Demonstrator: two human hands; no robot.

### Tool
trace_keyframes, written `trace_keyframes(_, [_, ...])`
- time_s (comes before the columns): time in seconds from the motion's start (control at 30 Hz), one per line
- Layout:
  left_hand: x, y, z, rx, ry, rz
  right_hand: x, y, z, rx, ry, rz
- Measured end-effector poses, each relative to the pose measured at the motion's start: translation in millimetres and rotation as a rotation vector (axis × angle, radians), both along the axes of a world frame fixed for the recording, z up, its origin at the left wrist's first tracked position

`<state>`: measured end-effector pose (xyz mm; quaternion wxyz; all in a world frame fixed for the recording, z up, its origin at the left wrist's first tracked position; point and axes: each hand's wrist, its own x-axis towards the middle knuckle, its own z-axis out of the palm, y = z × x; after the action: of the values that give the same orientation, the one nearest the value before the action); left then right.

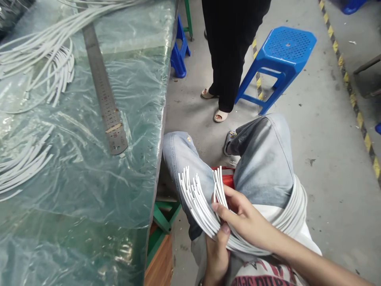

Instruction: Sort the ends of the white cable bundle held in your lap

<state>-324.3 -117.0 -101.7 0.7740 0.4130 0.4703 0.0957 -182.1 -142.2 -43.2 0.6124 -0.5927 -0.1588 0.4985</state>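
White cable bundle [199, 206] in left hand [216, 256], right hand [242, 220] seemingly among strands.

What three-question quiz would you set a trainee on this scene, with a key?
1. True or false: the steel ruler lies on the floor.
2. The stool is: A red, B blue, C green?
3. What do the left hand and right hand hold?
Key: 1 false, it lies on the table. 2 B. 3 a bundle of white cables.
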Motion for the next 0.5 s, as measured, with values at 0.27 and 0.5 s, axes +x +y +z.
trace_keyframes(0.27, [19.5, -1.9, 18.8, -0.023, 0.052, 0.022, -7.4, 6.0, 0.6, 0.007, 0.075, -0.181])
trace_keyframes(0.5, [19.3, -5.3, 10.7, -0.006, 0.054, 0.115, -11.9, 6.4, -5.4, -0.059, 0.063, -0.222])
